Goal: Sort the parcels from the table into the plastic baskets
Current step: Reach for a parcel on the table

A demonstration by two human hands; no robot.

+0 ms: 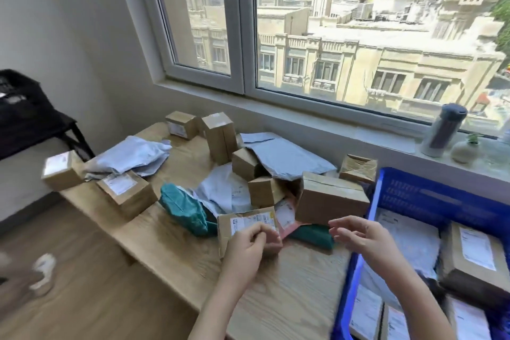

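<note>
Several parcels lie on the wooden table (176, 251): brown cardboard boxes, grey mailer bags (284, 154) and a teal bag (185, 210). My left hand (254, 243) grips a small labelled cardboard box (242, 223) near the table's front. My right hand (358, 237) hovers just right of it with loosely spread fingers, holding nothing, in front of a larger brown box (331, 196). A blue plastic basket (414, 190) stands at the right and holds several labelled parcels.
A black basket (24, 107) sits on a stand at the far left. On the window sill stand a grey flask (444, 130) and a small vase (466, 149). One box (62, 170) overhangs the table's left edge. Wooden floor lies below left.
</note>
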